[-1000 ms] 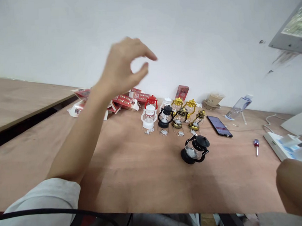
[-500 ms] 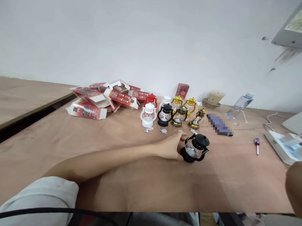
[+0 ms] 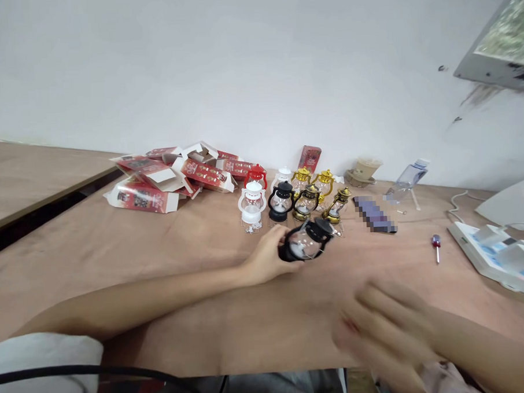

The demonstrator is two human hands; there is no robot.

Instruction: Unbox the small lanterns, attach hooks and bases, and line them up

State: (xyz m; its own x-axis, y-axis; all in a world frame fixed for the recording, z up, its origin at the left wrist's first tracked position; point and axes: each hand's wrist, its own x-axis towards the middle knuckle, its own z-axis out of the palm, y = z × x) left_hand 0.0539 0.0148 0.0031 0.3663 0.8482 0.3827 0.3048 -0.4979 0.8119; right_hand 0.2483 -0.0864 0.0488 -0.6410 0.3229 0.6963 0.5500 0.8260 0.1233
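Observation:
My left hand [image 3: 270, 256] reaches across the wooden table [image 3: 129, 254] and grips the base of a small black toy lantern [image 3: 308, 241], which is tilted on its side just above the table. My right hand [image 3: 380, 324] hovers low near the front edge, smeared by motion, with its fingers stretched out and nothing in them. Behind the held lantern stands a cluster of several little lanterns [image 3: 288, 198] in white, black, gold and red.
A heap of red and white cardboard boxes [image 3: 165, 174] lies at the back left. A phone [image 3: 374, 215], a tipped water bottle [image 3: 404, 181], a small red screwdriver [image 3: 436, 245] and a white device [image 3: 494, 250] lie on the right. A second table [image 3: 22, 172] stands to the left.
My left hand came down from mid-air, took the black lantern and drew it left, tilting it. My right hand moved in from the right edge over the table's front.

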